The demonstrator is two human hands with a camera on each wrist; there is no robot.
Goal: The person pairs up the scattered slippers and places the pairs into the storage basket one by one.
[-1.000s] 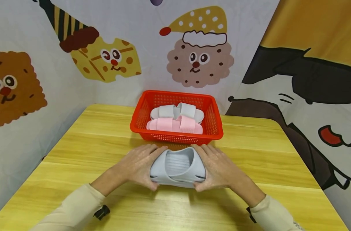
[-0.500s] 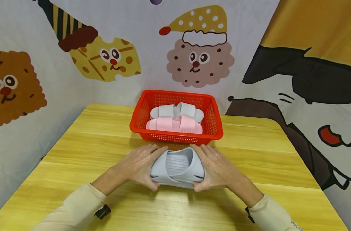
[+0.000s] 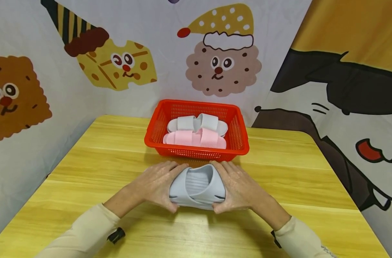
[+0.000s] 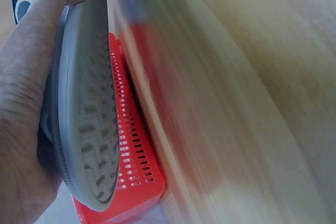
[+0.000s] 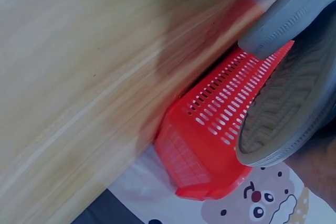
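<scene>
Both hands grip a light grey slipper (image 3: 200,195) from its two sides, in front of the basket in the head view. My left hand (image 3: 158,184) has its thumb low on the near side and its fingers over the far side. On the other end my right hand (image 3: 236,184) holds it the same way. The treaded sole (image 4: 97,140) shows in the left wrist view, with the thumb over its edge. In the right wrist view a treaded sole (image 5: 286,108) and another grey edge (image 5: 283,22) appear; I cannot tell whether this is a second slipper.
Just beyond the hands, a red perforated plastic basket (image 3: 197,154) stands on the wooden table (image 3: 280,168). White slippers (image 3: 210,122) and pink slippers (image 3: 183,138) lie inside it, side by side. A cartoon-printed cloth (image 3: 170,64) hangs behind the table.
My right hand has shifted slightly to the left, so the hands are a little closer together. Between them the grey slipper looks narrower. The basket and its slippers are the same.
</scene>
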